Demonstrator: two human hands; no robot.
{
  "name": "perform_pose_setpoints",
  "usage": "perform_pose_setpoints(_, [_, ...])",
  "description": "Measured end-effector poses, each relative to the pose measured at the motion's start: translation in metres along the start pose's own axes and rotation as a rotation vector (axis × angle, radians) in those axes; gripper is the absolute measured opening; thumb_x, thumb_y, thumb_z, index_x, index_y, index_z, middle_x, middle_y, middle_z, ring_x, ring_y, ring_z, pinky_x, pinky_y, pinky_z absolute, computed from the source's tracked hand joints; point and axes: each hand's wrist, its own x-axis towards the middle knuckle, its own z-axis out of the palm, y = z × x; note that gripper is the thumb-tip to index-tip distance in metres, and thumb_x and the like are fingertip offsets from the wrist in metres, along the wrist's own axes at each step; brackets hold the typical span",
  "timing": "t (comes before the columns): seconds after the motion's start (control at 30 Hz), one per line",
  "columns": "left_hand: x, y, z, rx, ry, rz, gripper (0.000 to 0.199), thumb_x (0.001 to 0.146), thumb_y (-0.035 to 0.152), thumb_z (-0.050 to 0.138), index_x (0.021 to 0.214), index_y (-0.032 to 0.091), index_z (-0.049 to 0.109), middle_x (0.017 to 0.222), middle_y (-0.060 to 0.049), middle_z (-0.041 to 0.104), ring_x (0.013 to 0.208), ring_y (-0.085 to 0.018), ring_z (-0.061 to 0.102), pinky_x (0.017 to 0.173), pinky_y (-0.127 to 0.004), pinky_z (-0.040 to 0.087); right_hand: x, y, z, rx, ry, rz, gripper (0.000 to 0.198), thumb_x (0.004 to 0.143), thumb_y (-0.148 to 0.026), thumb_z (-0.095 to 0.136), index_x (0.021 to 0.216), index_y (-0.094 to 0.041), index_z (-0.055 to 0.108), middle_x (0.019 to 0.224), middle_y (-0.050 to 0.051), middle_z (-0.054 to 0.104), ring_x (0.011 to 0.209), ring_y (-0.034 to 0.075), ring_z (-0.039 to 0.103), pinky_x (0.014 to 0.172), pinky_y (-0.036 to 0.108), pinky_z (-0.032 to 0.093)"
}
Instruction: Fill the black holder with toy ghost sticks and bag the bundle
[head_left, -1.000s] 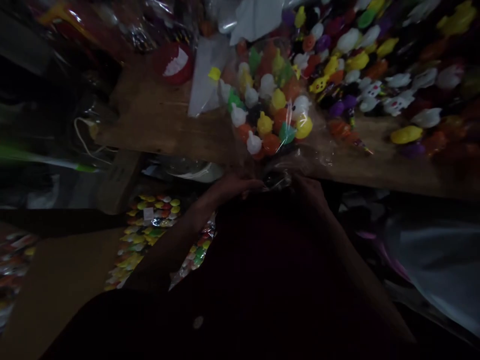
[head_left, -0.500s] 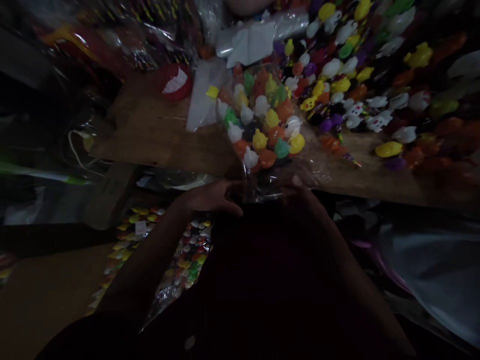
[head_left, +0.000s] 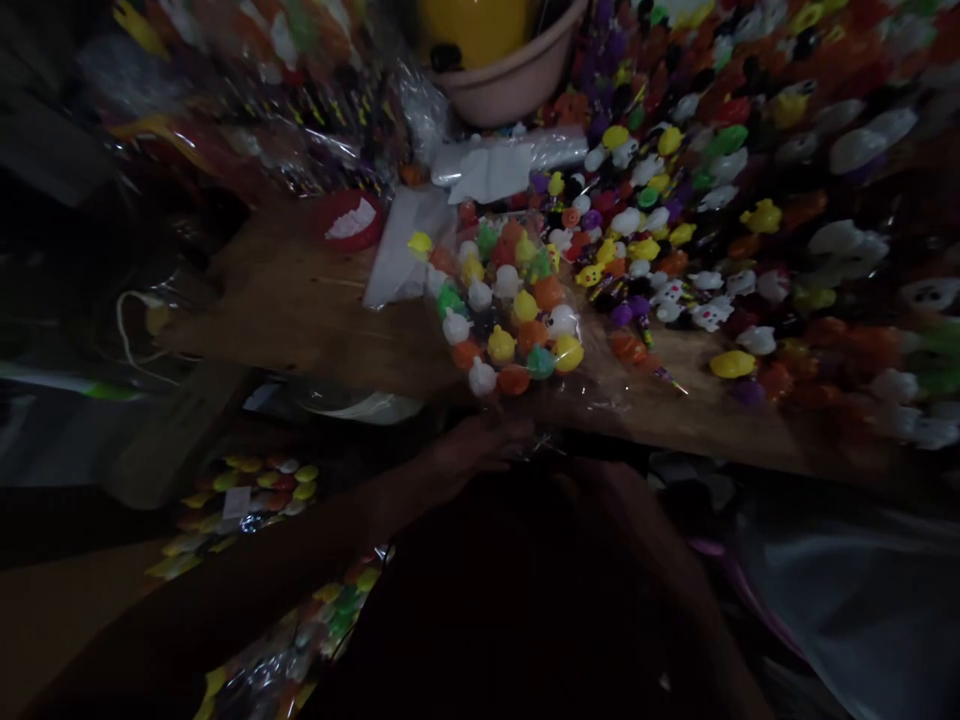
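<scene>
A clear plastic bag (head_left: 517, 300) full of small orange, white, yellow and green toy figures lies at the front edge of the wooden table. Its gathered end hangs over the edge toward me. My left hand (head_left: 484, 440) is closed on that end from the left side. Close by on the right is my right hand (head_left: 600, 485), very dark, at the lower end of the bag. Its fingers are lost in shadow, so its grip cannot be made out.
Loose toy figures (head_left: 667, 250) are heaped over the table's right side. Behind stand a pink basin (head_left: 517, 85) and a clear plastic roll (head_left: 555, 150). A red bowl (head_left: 352, 222) with white pieces sits on the wooden table (head_left: 300, 320). More bagged figures (head_left: 277, 490) lie below left.
My view has tilted up, so the table sits lower and the basin shows. My left hand has come in to the bag's gathered end, and my hands are closer together.
</scene>
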Motion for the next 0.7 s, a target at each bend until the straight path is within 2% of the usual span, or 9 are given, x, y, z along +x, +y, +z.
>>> perform_pose_setpoints(0.07, [-0.007,0.004,-0.005,0.020,-0.006,-0.059,0.062,0.075,0.058,0.079,0.126,0.026,0.066,0.140,-0.008,0.061,0.128,-0.027,0.056,0.100,-0.038,0.044,-0.004,-0.002,-0.037,-0.142,0.205,-0.047,0.038,0.088,-0.056,0.057,0.090,-0.023,0.074,0.077,0.007,0.070,0.065,0.021,0.061,0.063,0.032,0.047])
perform_pose_setpoints(0.13, [-0.015,0.010,-0.010,0.070,-0.007,-0.066,0.057,0.077,0.056,0.078,0.126,0.029,0.066,0.139,-0.006,0.062,0.127,-0.025,0.056,0.098,-0.036,0.045,0.005,0.002,-0.063,-0.229,0.464,-0.113,0.060,0.084,-0.069,0.060,0.117,-0.020,0.070,0.095,0.013,0.073,0.076,0.027,0.065,0.070,0.040,0.052])
perform_pose_setpoints(0.2, [-0.021,0.018,-0.011,0.075,-0.007,-0.039,0.054,0.077,0.055,0.078,0.120,0.025,0.068,0.130,-0.007,0.066,0.119,-0.024,0.059,0.094,-0.034,0.045,0.026,0.011,-0.070,-0.276,0.546,-0.202,0.085,0.078,-0.077,0.062,0.135,-0.014,0.059,0.110,0.018,0.071,0.087,0.031,0.067,0.076,0.045,0.054])
perform_pose_setpoints(0.23, [-0.023,0.021,-0.009,0.063,-0.002,-0.027,0.054,0.075,0.056,0.078,0.115,0.022,0.069,0.124,-0.008,0.068,0.115,-0.023,0.060,0.092,-0.033,0.045,0.039,0.016,-0.065,-0.288,0.515,-0.239,0.088,0.078,-0.077,0.062,0.138,-0.013,0.055,0.114,0.019,0.070,0.090,0.031,0.067,0.077,0.046,0.054])
perform_pose_setpoints(0.3, [-0.020,0.027,-0.003,0.025,0.015,-0.030,0.056,0.069,0.059,0.082,0.106,0.019,0.070,0.117,-0.007,0.068,0.108,-0.022,0.060,0.088,-0.032,0.046,0.064,0.025,-0.046,-0.301,0.423,-0.287,0.076,0.084,-0.071,0.057,0.135,-0.014,0.056,0.106,0.017,0.072,0.089,0.031,0.068,0.076,0.043,0.054])
perform_pose_setpoints(0.37, [-0.008,0.030,0.003,-0.012,0.012,-0.070,0.061,0.061,0.063,0.084,0.102,0.020,0.070,0.108,-0.005,0.069,0.101,-0.020,0.061,0.085,-0.032,0.046,0.080,0.030,-0.021,-0.369,0.421,-0.279,0.048,0.093,-0.057,0.050,0.114,-0.017,0.065,0.095,0.014,0.072,0.082,0.028,0.067,0.071,0.039,0.052])
perform_pose_setpoints(0.43, [0.010,0.030,0.009,-0.069,-0.006,-0.100,0.067,0.052,0.067,0.086,0.095,0.019,0.067,0.092,-0.002,0.066,0.087,-0.018,0.061,0.081,-0.033,0.047,0.087,0.033,0.001,-0.482,0.346,-0.262,0.032,0.099,-0.040,0.043,0.096,-0.020,0.066,0.082,0.010,0.070,0.071,0.024,0.064,0.063,0.033,0.046])
perform_pose_setpoints(0.57, [0.046,0.023,0.015,-0.130,-0.014,0.019,0.060,0.050,0.067,0.080,0.073,0.018,0.054,0.065,0.005,0.049,0.062,-0.010,0.049,0.067,-0.027,0.046,0.081,0.035,0.031,-0.612,0.389,-0.379,0.023,0.093,-0.018,0.044,0.106,-0.019,0.062,0.088,0.009,0.068,0.067,0.021,0.060,0.055,0.030,0.037])
perform_pose_setpoints(0.7, [0.061,0.009,0.009,-0.029,-0.023,0.087,0.043,0.058,0.051,0.078,0.057,0.019,0.049,0.055,0.004,0.045,0.053,-0.010,0.044,0.056,-0.025,0.043,0.076,0.033,0.050,-0.694,0.504,-0.433,0.023,0.085,-0.011,0.049,0.104,-0.020,0.060,0.101,0.015,0.064,0.082,0.028,0.057,0.063,0.034,0.042])
